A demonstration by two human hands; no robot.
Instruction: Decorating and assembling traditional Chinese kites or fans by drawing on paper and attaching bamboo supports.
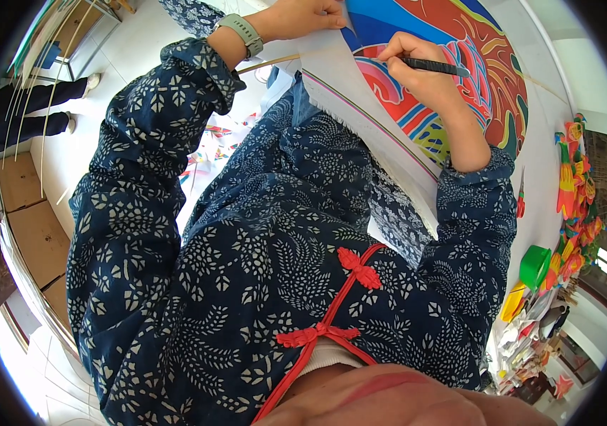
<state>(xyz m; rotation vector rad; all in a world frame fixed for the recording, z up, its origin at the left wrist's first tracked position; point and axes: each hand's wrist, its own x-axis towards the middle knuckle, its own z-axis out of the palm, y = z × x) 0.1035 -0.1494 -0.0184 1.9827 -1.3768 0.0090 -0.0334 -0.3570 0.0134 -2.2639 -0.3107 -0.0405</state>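
A painted sheet in blue, red, green and brown lies on the white table at the upper right. My right hand is closed round a black pen-like tool, its thin tip at the sheet's pink and blue curves. At the sheet's left edge, my left hand has its fingers pinched together; what lies between them is hidden. White cloth with a striped border hangs from the sheet's near side toward my lap. A thin bamboo strip sticks out by my left wrist.
Red-handled scissors lie right of my right forearm. Beyond are a green container and a row of bright colourful ornaments. At left are long thin strips, cardboard boxes and a standing person's dark-trousered legs.
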